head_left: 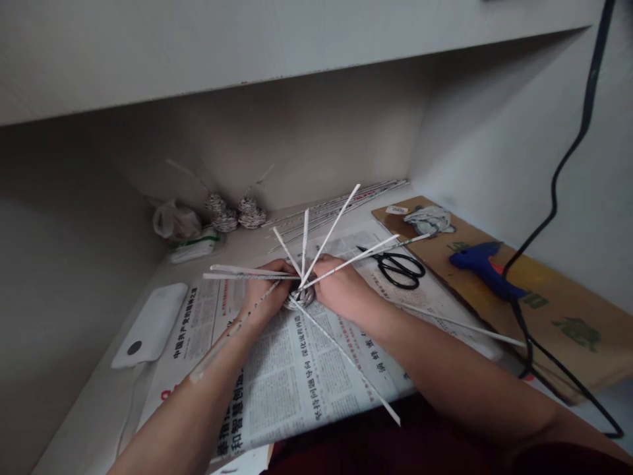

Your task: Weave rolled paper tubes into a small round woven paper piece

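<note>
A small round woven piece of rolled newspaper is held between my two hands, low over the spread newspaper. Several rolled paper sticks fan out from its top in different directions, one slanting down toward me. On its left side, my left hand has its fingers closed around the piece, partly hidden behind sticks. My right hand grips the piece from the other side, fingers curled and their tips out of sight. Black-handled scissors lie just right of my right hand.
At the right, a blue glue gun with a black cord and a crumpled plastic bundle rest on cardboard. Loose paper sticks, two woven gourd shapes and a plastic bag are behind. A white device lies left.
</note>
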A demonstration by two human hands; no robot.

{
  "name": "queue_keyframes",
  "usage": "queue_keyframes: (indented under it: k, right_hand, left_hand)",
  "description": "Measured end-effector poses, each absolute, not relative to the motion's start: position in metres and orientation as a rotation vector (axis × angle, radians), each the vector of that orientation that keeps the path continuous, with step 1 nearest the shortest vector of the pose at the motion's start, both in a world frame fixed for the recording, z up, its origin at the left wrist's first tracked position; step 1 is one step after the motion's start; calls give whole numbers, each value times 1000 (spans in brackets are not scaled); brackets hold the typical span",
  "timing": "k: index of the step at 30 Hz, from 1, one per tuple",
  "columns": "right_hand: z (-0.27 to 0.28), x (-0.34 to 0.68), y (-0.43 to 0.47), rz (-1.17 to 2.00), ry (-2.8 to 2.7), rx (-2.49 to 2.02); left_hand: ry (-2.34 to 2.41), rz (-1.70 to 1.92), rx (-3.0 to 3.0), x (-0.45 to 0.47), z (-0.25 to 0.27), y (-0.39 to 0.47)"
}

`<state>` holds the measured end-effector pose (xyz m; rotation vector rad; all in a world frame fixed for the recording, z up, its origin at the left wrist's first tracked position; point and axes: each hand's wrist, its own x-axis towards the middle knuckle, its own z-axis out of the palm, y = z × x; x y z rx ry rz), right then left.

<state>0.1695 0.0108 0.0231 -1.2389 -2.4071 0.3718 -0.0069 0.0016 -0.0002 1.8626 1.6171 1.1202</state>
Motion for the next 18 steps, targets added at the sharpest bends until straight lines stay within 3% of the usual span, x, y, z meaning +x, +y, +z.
queue_keyframes:
  k: [11, 18]
  right_hand:
    - [33, 167, 6, 403, -2384, -1287]
    - [19, 168, 13, 354, -2276, -1052]
  left_hand:
    - [1678, 1019, 2039, -10, 6, -3]
    - [1683, 1078, 2050, -5, 6, -5]
